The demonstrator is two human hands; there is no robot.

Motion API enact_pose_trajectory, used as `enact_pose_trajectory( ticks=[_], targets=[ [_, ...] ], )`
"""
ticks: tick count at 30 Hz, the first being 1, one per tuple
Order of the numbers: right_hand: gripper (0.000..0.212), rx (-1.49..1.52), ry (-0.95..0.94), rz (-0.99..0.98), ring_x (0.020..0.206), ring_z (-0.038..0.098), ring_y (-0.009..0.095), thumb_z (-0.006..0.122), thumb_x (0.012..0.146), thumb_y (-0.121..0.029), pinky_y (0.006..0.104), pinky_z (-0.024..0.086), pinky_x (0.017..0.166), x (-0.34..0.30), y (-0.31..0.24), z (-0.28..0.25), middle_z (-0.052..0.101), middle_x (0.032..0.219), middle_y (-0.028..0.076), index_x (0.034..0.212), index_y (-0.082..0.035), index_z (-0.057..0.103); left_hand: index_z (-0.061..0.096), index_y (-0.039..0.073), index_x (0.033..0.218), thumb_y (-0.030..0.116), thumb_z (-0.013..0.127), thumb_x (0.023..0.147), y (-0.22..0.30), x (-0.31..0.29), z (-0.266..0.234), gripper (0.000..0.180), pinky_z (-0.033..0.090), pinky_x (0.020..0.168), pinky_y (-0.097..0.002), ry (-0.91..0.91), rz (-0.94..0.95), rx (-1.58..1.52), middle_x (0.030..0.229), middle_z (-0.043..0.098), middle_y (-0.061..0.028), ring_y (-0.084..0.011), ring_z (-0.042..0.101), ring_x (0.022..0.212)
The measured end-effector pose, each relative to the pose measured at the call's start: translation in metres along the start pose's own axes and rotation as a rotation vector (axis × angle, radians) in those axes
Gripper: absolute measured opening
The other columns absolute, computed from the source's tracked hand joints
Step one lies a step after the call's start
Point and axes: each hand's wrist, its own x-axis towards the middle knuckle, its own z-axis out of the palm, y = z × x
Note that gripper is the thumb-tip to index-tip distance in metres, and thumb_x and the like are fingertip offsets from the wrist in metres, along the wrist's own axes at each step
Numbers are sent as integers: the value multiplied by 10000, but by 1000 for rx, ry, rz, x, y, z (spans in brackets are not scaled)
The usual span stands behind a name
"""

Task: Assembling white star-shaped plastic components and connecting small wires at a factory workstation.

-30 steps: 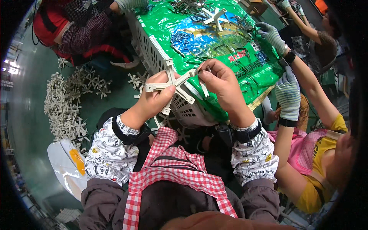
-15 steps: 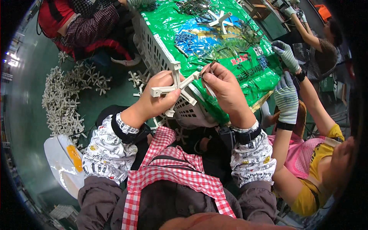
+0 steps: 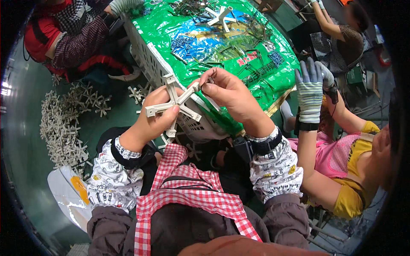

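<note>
My left hand (image 3: 147,117) is closed around a white plastic star-shaped piece (image 3: 176,102), a hub with several channelled arms. Its thumb presses near the hub. My right hand (image 3: 230,90) meets the tip of the arm that points right, thumb and forefinger pinched on a small dark part (image 3: 210,80). Most of that part is hidden by the fingers, so its kind does not show. Both hands are held above the near edge of a green plastic sheet (image 3: 267,87).
The sheet covers a white slotted crate (image 3: 147,51). On it lie another white star piece (image 3: 221,18), blue small parts (image 3: 183,48) and dark strips (image 3: 194,7). A pile of white star pieces (image 3: 64,128) covers the floor at left. A co-worker's striped gloves (image 3: 309,91) are close at right.
The whole view has shifted, so the crate and my hands appear further left. The pinched dark part shows less than before. The co-worker's gloved hands at right have come closer together.
</note>
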Motion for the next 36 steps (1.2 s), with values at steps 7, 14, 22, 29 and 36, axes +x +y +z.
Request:
enact_pose_trajectory(
  ticks=[7, 14, 22, 29, 36],
  targets=[
    [134, -52, 0, 71, 540, 351, 19, 585, 856, -141, 172, 254, 460, 2, 0, -4, 552, 817, -24, 953, -76, 519, 459, -19, 1200, 284, 612, 752, -2, -1, -16, 563, 388, 909, -333, -302, -55, -100, 1098, 547, -111, -209, 522, 1030],
    [160, -42, -61, 166, 750, 536, 93, 576, 861, -162, 216, 433, 677, 0, -2, 5, 583, 842, 17, 941, -28, 542, 392, -36, 1300, 125, 502, 859, -16, 1, -33, 482, 384, 947, -315, -675, -214, -503, 1225, 529, -135, -193, 501, 1129],
    [185, -136, -16, 121, 756, 504, 82, 616, 831, -143, 219, 415, 694, 4, 9, 4, 545, 817, -4, 932, -23, 518, 593, 27, 917, 229, 549, 896, -22, 1, 11, 208, 459, 656, -216, -168, -522, -799, 822, 618, -9, -68, 573, 729],
    [160, -105, 8, 211, 712, 484, 45, 611, 836, -152, 191, 398, 625, 0, 5, 0, 539, 811, -25, 912, -33, 533, 559, 47, 889, 228, 589, 867, -24, 1, 14, 184, 437, 440, -211, -99, -553, -829, 712, 584, -17, -92, 559, 540],
    [127, -109, -4, 156, 662, 455, 31, 585, 855, -156, 173, 357, 563, 0, 5, 3, 550, 788, -31, 894, -42, 545, 534, 65, 889, 203, 647, 824, -22, 2, 18, 190, 391, 589, -168, -58, -372, -669, 745, 543, 42, -26, 501, 665]
  ],
)
